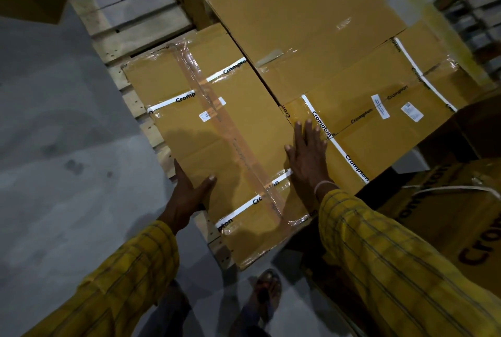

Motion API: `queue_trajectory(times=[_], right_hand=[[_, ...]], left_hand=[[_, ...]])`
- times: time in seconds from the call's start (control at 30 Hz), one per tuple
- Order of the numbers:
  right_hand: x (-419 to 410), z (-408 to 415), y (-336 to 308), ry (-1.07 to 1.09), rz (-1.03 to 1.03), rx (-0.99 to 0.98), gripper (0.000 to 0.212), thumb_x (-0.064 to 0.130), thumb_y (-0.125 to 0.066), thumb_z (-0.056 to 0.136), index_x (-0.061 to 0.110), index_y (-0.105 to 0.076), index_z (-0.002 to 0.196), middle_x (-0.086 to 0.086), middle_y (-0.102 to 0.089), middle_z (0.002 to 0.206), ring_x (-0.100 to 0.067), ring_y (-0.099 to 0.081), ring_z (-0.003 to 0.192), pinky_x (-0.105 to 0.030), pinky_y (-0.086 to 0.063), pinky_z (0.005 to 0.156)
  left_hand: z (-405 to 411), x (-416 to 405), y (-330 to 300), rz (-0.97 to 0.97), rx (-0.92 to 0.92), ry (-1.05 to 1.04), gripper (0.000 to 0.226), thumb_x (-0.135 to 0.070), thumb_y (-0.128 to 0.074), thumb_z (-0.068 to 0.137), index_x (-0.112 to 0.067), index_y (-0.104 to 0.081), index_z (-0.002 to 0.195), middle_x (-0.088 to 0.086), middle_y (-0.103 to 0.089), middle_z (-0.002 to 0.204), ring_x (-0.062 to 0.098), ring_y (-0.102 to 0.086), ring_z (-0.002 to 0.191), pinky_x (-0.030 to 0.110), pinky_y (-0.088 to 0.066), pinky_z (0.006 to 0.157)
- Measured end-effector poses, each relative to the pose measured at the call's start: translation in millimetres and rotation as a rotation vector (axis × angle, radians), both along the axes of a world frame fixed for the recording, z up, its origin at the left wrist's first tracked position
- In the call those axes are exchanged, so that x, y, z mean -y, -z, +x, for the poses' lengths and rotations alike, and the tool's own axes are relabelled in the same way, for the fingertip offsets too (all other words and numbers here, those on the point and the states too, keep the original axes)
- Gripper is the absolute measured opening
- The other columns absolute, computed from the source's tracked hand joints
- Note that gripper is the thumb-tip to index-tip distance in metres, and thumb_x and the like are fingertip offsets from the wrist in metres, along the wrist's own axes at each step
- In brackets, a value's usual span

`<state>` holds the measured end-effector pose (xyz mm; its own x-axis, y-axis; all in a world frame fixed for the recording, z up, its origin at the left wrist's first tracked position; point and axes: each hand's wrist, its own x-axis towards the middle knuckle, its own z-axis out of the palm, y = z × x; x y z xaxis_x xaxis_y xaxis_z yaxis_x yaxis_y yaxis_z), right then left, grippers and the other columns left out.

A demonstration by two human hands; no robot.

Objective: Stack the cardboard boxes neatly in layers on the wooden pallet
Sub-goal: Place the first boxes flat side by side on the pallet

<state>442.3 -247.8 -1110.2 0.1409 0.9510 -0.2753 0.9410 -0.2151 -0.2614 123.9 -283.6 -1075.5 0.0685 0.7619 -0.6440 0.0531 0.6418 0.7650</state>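
Box: taped Crompton carton [217, 146] is lying lengthwise away from both hands
Left hand [189, 190]: gripping its left edge
Right hand [307, 157]: pressing flat, fingers spread

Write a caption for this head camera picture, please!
Two hands, left and right, settle a taped box onto the pallet.
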Motion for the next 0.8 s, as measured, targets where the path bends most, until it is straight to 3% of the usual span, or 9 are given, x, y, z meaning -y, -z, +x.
queue_trajectory(times=[0.17, 0.3, 0.4, 0.57, 0.7, 0.8], right_hand=[[0.9, -9.0, -0.7, 0.019, -0.014, 0.054, 0.071, 0.052, -0.019, 0.106, 0.019, -0.001, 0.166, -0.011, 0.009, 0.173, -0.039, 0.004, 0.158, -0.066, -0.005, 0.123], [4.0, -17.8, 5.7, 0.029, -0.017, 0.128, 0.077, 0.062, -0.012, 0.103, 0.021, 0.01, 0.165, -0.009, 0.016, 0.172, -0.038, 0.011, 0.158, -0.065, 0.001, 0.123], [1.4, -17.1, 3.9, 0.012, -0.064, 0.11, 0.081, 0.066, -0.008, 0.101, 0.021, 0.015, 0.163, -0.01, 0.022, 0.17, -0.038, 0.016, 0.157, -0.067, 0.002, 0.122], [0.8, -22.2, 1.9, 0.011, -0.092, 0.141, 0.091, 0.077, -0.009, 0.097, 0.021, 0.019, 0.162, -0.01, 0.028, 0.168, -0.038, 0.023, 0.155, -0.067, 0.01, 0.12], [-2.9, -22.4, -2.5, 0.018, -0.163, 0.145, 0.093, 0.078, -0.008, 0.093, 0.022, 0.024, 0.161, -0.01, 0.033, 0.166, -0.037, 0.025, 0.154, -0.067, 0.008, 0.122], [-9.9, -29.8, -18.4, 0.043, -0.236, 0.105, 0.095, 0.076, -0.017, 0.095, 0.021, 0.024, 0.161, -0.01, 0.036, 0.165, -0.039, 0.027, 0.153, -0.069, 0.008, 0.12]], left_hand=[[-2.3, -1.9, -1.3, -0.032, -0.01, 0.03, 0.105, -0.027, -0.072, 0.095, -0.053, 0.01, 0.156, -0.005, -0.04, 0.146, 0.01, -0.054, 0.112, 0.029, -0.061, 0.057], [-1.0, -2.5, 3.4, -0.041, -0.044, 0.023, 0.108, -0.026, -0.073, 0.095, -0.051, 0.013, 0.155, -0.006, -0.038, 0.144, 0.025, -0.051, 0.122, 0.031, -0.062, 0.057], [-0.9, -2.5, 4.6, -0.057, -0.048, 0.042, 0.108, -0.027, -0.072, 0.095, -0.049, 0.014, 0.155, -0.007, -0.038, 0.142, 0.026, -0.048, 0.125, 0.034, -0.062, 0.059], [-0.2, -5.6, 4.5, -0.062, -0.061, 0.025, 0.111, -0.028, -0.074, 0.094, -0.048, 0.016, 0.155, -0.007, -0.035, 0.146, 0.025, -0.045, 0.127, 0.055, -0.057, 0.083], [-0.5, -9.7, 7.9, -0.097, -0.061, 0.052, 0.112, -0.03, -0.075, 0.093, -0.044, 0.016, 0.156, -0.007, -0.034, 0.14, 0.026, -0.043, 0.126, 0.063, -0.051, 0.097], [-9.8, -15.5, 1.4, -0.079, -0.126, 0.156, 0.124, -0.045, -0.081, 0.085, -0.035, 0.021, 0.156, -0.003, -0.034, 0.147, 0.031, -0.042, 0.135, 0.062, -0.045, 0.107]])
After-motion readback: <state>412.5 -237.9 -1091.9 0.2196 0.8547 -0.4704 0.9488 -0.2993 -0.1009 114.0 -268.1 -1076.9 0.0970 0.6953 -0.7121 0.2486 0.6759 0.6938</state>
